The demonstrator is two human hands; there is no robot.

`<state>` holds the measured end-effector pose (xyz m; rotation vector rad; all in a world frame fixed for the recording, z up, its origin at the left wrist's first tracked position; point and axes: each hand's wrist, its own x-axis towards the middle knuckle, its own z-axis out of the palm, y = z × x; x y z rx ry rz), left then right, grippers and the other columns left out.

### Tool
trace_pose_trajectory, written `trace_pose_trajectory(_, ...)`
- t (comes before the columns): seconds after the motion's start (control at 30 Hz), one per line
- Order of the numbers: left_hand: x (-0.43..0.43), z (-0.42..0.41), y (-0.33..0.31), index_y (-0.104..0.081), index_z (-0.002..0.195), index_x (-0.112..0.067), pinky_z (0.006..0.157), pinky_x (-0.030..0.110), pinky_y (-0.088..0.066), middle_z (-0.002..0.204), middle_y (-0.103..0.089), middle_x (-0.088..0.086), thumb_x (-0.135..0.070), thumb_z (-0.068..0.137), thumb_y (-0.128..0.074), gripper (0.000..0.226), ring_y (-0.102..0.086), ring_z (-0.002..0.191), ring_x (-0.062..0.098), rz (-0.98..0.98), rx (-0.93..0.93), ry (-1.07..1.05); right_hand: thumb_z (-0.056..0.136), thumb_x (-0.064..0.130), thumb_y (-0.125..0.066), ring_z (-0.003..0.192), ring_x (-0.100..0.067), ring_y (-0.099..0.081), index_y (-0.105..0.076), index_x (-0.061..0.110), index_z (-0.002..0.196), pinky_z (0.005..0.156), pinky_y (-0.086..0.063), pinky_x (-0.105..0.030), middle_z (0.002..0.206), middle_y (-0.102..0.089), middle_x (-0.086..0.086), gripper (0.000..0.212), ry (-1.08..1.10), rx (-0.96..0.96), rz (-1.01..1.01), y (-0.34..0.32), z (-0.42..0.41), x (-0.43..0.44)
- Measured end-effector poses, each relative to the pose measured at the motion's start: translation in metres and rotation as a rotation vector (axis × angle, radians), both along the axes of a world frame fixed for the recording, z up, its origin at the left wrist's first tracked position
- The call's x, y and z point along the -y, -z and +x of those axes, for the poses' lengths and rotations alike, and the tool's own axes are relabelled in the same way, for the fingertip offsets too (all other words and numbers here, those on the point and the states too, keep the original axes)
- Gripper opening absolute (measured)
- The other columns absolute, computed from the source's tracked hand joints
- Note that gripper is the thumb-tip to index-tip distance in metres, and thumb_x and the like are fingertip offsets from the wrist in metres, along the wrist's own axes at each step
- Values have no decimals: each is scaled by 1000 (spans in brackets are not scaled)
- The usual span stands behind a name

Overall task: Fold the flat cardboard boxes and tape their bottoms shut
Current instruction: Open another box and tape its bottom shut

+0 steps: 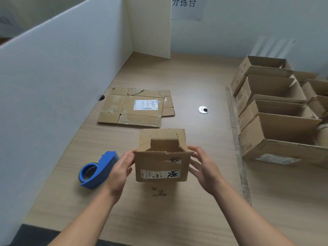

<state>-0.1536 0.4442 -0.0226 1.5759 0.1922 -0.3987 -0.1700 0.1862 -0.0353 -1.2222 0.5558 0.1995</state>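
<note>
Left hand (122,167): fingers nearly straight, pressed against the left wall of the small brown cardboard box (160,164).
Right hand (204,167): fingers spread and straight, against the box's right wall.
Box: upright, top flaps open, between both hands over the front-centre of the wooden table (195,82).
Blue plastic tape dispenser (97,170): on the table, just left of the left hand.
Flattened brown cardboard sheet (134,107): farther back, white label up.
Open folded boxes (276,110): grouped at the right.

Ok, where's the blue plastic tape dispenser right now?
Head view, lower left: the blue plastic tape dispenser lies on the wooden table, just left of the left hand.
</note>
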Motion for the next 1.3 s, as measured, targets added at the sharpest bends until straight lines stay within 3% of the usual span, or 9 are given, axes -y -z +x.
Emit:
trace_pose_trajectory(0.17,-3,1,-1,-69,110,-21,99,41,-45,110,-71,-3,-42,103,-41,35,-61,114,18,150,-81,-1,99,44,-54,107,-18,-63,-50,24,135,94,-49,-43,122,-63,-4,42,-145,-32,-241,8,-2,-4)
trace_pose_trajectory(0.23,-4,4,3,-61,120,-21,97,40,-47,117,-66,-3,-46,98,-52,34,-59,115,19,330,-65,63,94,49,-59,111,-21,-60,-39,32,145,92,-53,-44,127,-57,-4,58,-193,-66,-310,11,-3,-7)
trace_pose_trajectory(0.43,8,9,5,-30,153,-29,105,40,-42,142,-51,-2,-52,83,-71,85,-50,130,22,681,12,211,88,41,-72,102,-17,-59,-27,48,146,82,-59,-43,112,-52,2,74,-306,-63,-459,9,2,-19)
trace_pose_trajectory(0.6,14,13,3,-36,153,-23,109,38,-40,147,-50,5,-39,90,-63,70,-48,132,23,789,25,217,86,49,-71,106,-17,-56,-27,41,142,79,-58,-43,116,-49,7,72,-278,-121,-407,5,8,-23)
trace_pose_trajectory(0.83,3,17,-1,-43,148,-33,106,50,-45,142,-52,-1,-31,99,-40,48,-49,128,24,577,-58,144,93,36,-65,100,-12,-56,-35,45,131,75,-57,-41,118,-53,2,50,-222,-99,-353,5,11,-17)
trace_pose_trajectory(0.93,-10,18,5,-58,127,-19,98,53,-52,136,-56,8,-30,94,-43,38,-56,115,27,491,-107,143,99,30,-58,110,-18,-58,-46,45,125,78,-57,-44,121,-57,0,33,-219,-59,-231,3,6,-6)
trace_pose_trajectory(1.07,-23,12,11,-40,150,-29,98,41,-53,143,-50,5,-38,97,-57,56,-54,124,22,264,-119,184,102,21,-51,115,-19,-62,-54,41,123,83,-59,-49,125,-60,-2,29,-220,3,-137,4,0,4)
trace_pose_trajectory(1.17,-34,8,16,-29,148,-54,107,42,-46,148,-42,-10,-62,69,-77,93,-50,131,14,229,-72,351,103,19,-48,114,-19,-62,-56,40,123,85,-59,-50,124,-60,-1,30,-205,22,-121,6,-3,6)
trace_pose_trajectory(1.3,-40,8,22,-11,138,-69,108,37,-44,146,-34,-19,-60,51,-89,117,-44,133,8,300,-37,419,103,22,-50,114,-16,-62,-57,45,120,83,-60,-47,126,-59,3,30,-199,50,-130,9,-6,5)
